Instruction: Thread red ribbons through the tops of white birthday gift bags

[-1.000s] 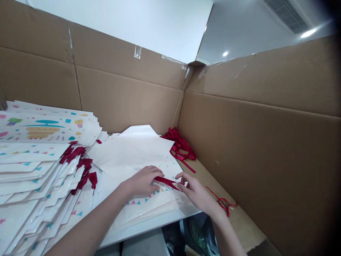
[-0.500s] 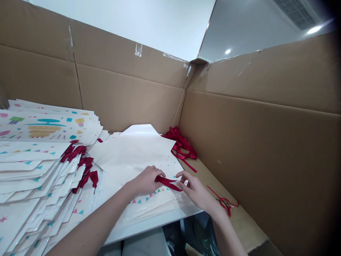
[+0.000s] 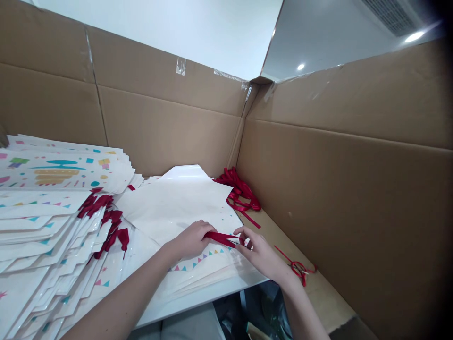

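A dark red ribbon (image 3: 222, 238) stretches between my two hands, above a white printed sheet (image 3: 201, 261) with a row of coloured pennants. My left hand (image 3: 195, 239) is closed on the ribbon's left end, its fingertips mostly turned out of sight. At the other end, my right hand (image 3: 255, 246) pinches the ribbon between thumb and fingers, where it forms a small loop. Under and behind the hands lies a blank white sheet (image 3: 177, 200) with a folded-up flap at its far edge.
Stacked printed white sheets (image 3: 38, 236), several with red ribbon bows (image 3: 113, 226), fill the left side. A heap of red ribbon (image 3: 242, 189) lies in the corner. Red-handled scissors (image 3: 299, 269) rest on the cardboard at right. Tall cardboard walls (image 3: 170, 123) enclose the back and right.
The ribbon's loose right part has been drawn into my right fingers, and a loop now shows there. My left hand has shifted slightly left, still gripping the ribbon.
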Demonstrator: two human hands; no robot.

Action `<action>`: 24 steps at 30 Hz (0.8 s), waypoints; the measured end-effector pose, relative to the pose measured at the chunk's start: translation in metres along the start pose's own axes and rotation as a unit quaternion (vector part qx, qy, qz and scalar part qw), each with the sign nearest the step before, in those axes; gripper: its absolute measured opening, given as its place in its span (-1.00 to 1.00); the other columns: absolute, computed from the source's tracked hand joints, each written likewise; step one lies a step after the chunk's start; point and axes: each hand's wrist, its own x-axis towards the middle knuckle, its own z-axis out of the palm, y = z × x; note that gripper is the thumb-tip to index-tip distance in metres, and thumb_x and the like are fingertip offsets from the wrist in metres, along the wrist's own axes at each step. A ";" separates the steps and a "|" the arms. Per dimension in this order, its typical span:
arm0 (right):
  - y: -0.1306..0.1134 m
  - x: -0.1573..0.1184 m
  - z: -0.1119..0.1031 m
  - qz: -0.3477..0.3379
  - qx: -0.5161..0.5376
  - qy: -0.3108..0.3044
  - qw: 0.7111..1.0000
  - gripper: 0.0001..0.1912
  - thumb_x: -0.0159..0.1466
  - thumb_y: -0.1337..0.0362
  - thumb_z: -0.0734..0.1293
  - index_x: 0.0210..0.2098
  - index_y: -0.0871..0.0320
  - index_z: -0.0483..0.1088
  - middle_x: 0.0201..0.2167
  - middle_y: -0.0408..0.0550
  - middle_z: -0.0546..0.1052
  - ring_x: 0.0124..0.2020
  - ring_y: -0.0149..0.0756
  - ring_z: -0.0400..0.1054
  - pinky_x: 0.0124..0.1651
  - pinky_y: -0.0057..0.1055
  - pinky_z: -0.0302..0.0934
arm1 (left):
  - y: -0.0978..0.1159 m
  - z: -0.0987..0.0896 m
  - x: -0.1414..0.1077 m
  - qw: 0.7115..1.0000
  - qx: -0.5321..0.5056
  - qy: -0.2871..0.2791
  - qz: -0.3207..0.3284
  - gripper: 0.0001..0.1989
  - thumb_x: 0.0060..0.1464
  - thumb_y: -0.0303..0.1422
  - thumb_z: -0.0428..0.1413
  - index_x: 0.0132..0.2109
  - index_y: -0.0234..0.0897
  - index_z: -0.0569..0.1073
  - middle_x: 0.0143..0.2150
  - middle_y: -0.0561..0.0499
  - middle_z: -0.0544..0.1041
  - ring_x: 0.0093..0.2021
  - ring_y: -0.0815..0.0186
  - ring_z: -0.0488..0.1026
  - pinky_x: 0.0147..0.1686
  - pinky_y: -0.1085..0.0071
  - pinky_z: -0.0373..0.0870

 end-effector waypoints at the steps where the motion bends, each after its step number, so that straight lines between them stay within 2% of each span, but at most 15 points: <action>1: -0.001 0.000 0.000 -0.001 0.003 0.001 1.000 -0.77 0.33 0.20 0.24 -0.04 0.06 0.39 -0.20 -0.08 0.50 -0.22 -0.23 0.38 -0.11 -0.31 0.20 | 0.000 -0.001 0.000 1.000 -0.008 0.002 -0.004 -0.69 0.19 -0.47 -0.05 -0.08 -0.14 0.54 -0.08 -0.05 0.55 -0.03 0.17 0.45 -0.02 0.27 0.42; 3: -0.002 0.000 0.000 -0.005 0.011 0.000 1.000 -0.76 0.34 0.18 0.25 -0.04 0.06 0.39 -0.19 -0.07 0.51 -0.21 -0.22 0.38 -0.09 -0.31 0.22 | 0.000 -0.002 -0.001 1.000 -0.026 0.004 -0.013 -0.67 0.18 -0.48 -0.06 -0.05 -0.13 0.54 -0.03 -0.04 0.54 -0.02 0.19 0.46 0.01 0.28 0.43; 6: 0.000 -0.001 0.001 0.007 0.032 -0.011 0.999 -0.68 0.35 0.07 0.25 0.02 0.05 0.39 -0.14 -0.03 0.52 -0.13 -0.18 0.39 -0.01 -0.28 0.23 | -0.005 -0.008 -0.004 0.998 -0.058 -0.004 -0.039 -0.67 0.18 -0.40 0.01 0.04 -0.08 0.51 0.10 -0.04 0.49 0.00 0.19 0.48 0.01 0.30 0.46; 9: 0.007 -0.006 0.000 0.052 0.055 -0.021 0.997 -0.51 0.39 -0.09 0.19 0.19 0.00 0.31 0.02 0.01 0.50 0.01 -0.14 0.39 0.12 -0.24 0.20 | -0.019 -0.021 -0.013 0.995 -0.063 0.007 -0.075 -0.58 0.17 -0.35 0.04 0.17 -0.03 0.44 0.26 -0.02 0.40 0.11 0.17 0.45 0.08 0.28 0.45; 12: 0.014 -0.012 -0.001 0.091 0.057 -0.029 0.994 -0.43 0.41 -0.17 0.12 0.26 -0.03 0.26 0.15 0.03 0.44 0.12 -0.10 0.35 0.21 -0.19 0.15 | -0.038 -0.035 -0.022 0.995 -0.016 0.022 -0.099 -0.55 0.16 -0.38 0.01 0.19 -0.04 0.42 0.28 -0.03 0.38 0.22 0.15 0.37 0.22 0.23 0.34; 15: 0.013 -0.016 0.001 0.099 0.040 -0.044 0.993 -0.44 0.40 -0.18 0.13 0.21 -0.01 0.31 0.08 0.04 0.49 0.10 -0.07 0.36 0.18 -0.18 0.17 | -0.053 -0.042 -0.025 0.993 0.036 -0.005 -0.109 -0.59 0.15 -0.38 0.02 0.14 -0.06 0.47 0.25 -0.03 0.41 0.23 0.12 0.36 0.25 0.19 0.31; 18: 0.008 -0.015 0.008 0.076 0.024 -0.047 0.996 -0.49 0.40 -0.14 0.16 0.14 0.02 0.38 0.04 0.04 0.52 0.07 -0.07 0.38 0.15 -0.20 0.18 | -0.058 -0.042 -0.024 0.992 0.056 -0.016 -0.108 -0.61 0.16 -0.35 0.02 0.12 -0.06 0.49 0.25 -0.02 0.42 0.25 0.10 0.34 0.27 0.16 0.28; 21: 0.006 -0.009 0.018 0.062 -0.007 -0.025 0.998 -0.54 0.40 -0.11 0.17 0.04 0.04 0.44 0.04 0.05 0.53 0.05 -0.07 0.39 0.10 -0.23 0.18 | -0.059 -0.040 -0.023 0.993 0.061 -0.016 -0.097 -0.60 0.16 -0.34 0.01 0.13 -0.10 0.49 0.27 -0.04 0.40 0.27 0.10 0.32 0.29 0.17 0.26; 24: 0.007 -0.003 0.026 0.069 -0.044 0.003 0.997 -0.55 0.43 -0.09 0.12 -0.09 0.06 0.48 -0.10 0.05 0.58 -0.04 -0.06 0.42 -0.01 -0.26 0.19 | -0.059 -0.041 -0.023 0.994 0.064 -0.019 -0.088 -0.61 0.18 -0.33 0.00 0.13 -0.10 0.48 0.28 -0.03 0.40 0.28 0.10 0.30 0.30 0.17 0.25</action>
